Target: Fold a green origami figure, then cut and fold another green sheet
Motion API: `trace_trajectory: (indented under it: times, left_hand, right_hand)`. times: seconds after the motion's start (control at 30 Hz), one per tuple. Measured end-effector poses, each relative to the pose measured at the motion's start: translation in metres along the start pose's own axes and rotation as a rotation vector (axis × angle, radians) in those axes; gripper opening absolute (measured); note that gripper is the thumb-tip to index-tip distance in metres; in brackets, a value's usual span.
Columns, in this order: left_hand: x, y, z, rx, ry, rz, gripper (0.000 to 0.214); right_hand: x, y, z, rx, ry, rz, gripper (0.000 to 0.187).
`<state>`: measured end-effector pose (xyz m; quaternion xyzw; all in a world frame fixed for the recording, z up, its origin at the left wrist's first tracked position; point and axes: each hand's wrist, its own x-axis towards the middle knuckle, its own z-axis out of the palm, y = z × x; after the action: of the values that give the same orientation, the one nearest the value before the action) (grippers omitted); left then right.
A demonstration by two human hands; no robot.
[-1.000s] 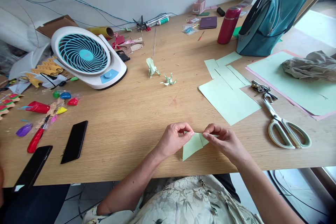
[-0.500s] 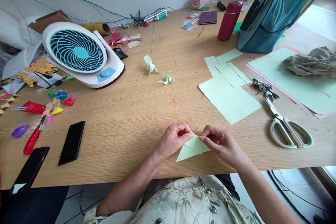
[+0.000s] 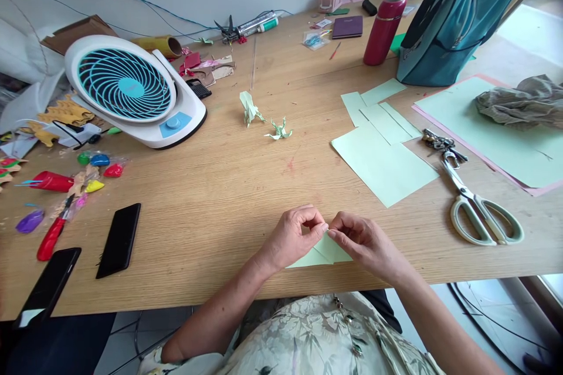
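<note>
A folded sheet of pale green paper (image 3: 324,251) lies at the table's front edge, partly covered by my hands. My left hand (image 3: 295,235) pinches its top point between thumb and forefinger. Right beside it, my right hand (image 3: 364,241) pinches the same top corner from the other side, and the fingertips of both hands nearly meet. Farther off on the table stand two small folded paper figures, one upright (image 3: 250,109) and one low and spiky (image 3: 280,129).
Pale green paper sheets (image 3: 385,167), scissors (image 3: 486,220) and keys (image 3: 442,145) lie to the right. Behind them stand a red flask (image 3: 385,32) and a teal backpack (image 3: 448,35). On the left are a white fan (image 3: 127,88), a black phone (image 3: 118,240) and a red-handled knife (image 3: 53,237).
My hands have drawn closer together at the paper's top corner. The paper has turned slightly, and more of it is hidden beneath my hands.
</note>
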<state>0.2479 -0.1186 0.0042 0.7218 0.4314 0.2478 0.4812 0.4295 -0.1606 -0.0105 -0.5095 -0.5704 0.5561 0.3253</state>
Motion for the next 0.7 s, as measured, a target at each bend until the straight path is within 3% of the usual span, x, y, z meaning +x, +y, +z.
trace_trajectory:
  times: [0.37,0.53,0.7]
  left_hand:
    - [-0.0012,-0.0011,-0.0010,0.063,-0.116,0.009,0.018]
    - [-0.0015,-0.0008,-0.0022,0.069,-0.130,0.016,0.020]
    - [-0.0015,-0.0028,-0.0017,0.077,-0.096,0.034,0.017]
  right_hand:
    - [-0.0031,0.0007,0.0009,-0.055,-0.043,-0.015,0.026]
    - [-0.0043,0.0000,0.0024,-0.109,-0.010,-0.052,0.024]
    - [-0.0040,-0.0002,0.0007,-0.055,-0.065,-0.020,0.025]
